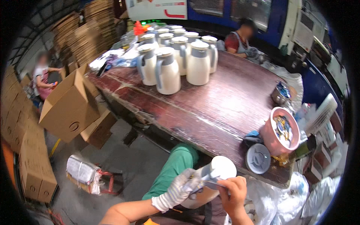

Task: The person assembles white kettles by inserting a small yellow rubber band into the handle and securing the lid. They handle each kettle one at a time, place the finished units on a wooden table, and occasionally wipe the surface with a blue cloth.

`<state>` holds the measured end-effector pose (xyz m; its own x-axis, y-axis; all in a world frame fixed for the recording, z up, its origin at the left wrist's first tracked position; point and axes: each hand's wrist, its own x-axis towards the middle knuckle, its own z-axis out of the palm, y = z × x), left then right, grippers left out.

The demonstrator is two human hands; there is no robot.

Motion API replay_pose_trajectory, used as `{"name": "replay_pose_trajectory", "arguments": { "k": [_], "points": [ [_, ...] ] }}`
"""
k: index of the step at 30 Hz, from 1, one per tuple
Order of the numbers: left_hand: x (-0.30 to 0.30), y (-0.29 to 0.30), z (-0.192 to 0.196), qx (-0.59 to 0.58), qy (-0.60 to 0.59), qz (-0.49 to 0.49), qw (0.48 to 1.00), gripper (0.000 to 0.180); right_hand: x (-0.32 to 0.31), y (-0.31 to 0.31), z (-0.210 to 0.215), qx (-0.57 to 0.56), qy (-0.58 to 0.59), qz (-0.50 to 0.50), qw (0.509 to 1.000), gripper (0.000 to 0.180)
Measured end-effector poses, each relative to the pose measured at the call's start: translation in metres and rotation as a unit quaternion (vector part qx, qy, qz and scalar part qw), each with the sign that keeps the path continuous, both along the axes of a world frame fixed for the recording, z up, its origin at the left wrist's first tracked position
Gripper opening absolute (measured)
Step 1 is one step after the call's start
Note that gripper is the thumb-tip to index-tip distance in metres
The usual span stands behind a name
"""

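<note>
the left hand (182, 189) wears a pale, stripy glove. its fingers are wrapped tight around the grey neck of a jug (202, 198). the right hand (234, 193) is bare. its fingers are bent at the jug's grey handle, but i cannot tell if they pinch it or just touch it. the jug is tipped over the person's lap, near the table edge, with its round white lid (225, 167) showing.

one leg in green pants (170, 172) is next to it. on the shiny brown-red table (232, 101), many more white jugs (198, 65) stand close together at the far left. a pink tub (267, 131) with small bits in it is near the right corner, and a round grey piece (258, 158) is just beside it. a big open cardboard box (71, 112) is to the left of the table.
</note>
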<state>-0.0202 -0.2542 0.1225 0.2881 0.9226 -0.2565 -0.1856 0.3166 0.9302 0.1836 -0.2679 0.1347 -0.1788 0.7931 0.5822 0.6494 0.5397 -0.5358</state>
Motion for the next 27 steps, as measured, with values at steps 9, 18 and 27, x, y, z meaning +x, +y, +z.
{"name": "replay_pose_trajectory", "arguments": {
  "k": [9,18,27],
  "points": [
    [-0.003,-0.001,0.002,-0.056,-0.055,-0.043,0.996,0.019,-0.007,-0.010,-0.019,-0.122,0.157,0.043,0.979,0.022],
    [-0.010,0.003,0.012,-0.059,-0.028,-0.113,0.991,0.040,-0.019,-0.001,-0.027,-0.122,0.467,-0.021,0.876,0.014],
    [-0.027,0.015,0.000,0.168,0.127,0.047,0.976,0.039,0.000,-0.001,-0.038,-0.166,0.496,-0.011,0.852,0.014]
  ]
}}
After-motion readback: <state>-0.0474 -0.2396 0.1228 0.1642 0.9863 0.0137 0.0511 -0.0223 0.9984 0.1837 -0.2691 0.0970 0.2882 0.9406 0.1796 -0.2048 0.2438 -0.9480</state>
